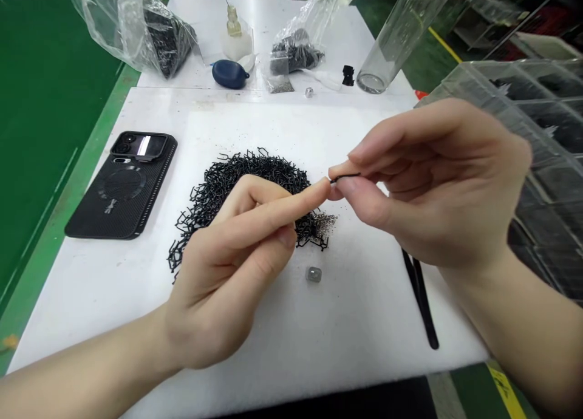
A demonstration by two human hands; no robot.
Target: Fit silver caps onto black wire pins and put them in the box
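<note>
While right grip point(449, 185) pinches thin black piece point(347, 176), left grip point(225, 273), closure unclear, touches its end

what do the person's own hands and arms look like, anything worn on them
The left hand and right hand are both bare, with slim-looking fingers and no gloves. No ring, watch or bracelet shows on either. The left forearm and right forearm are uncovered as far as the picture reaches, with no sleeves or clear markings visible.
</note>
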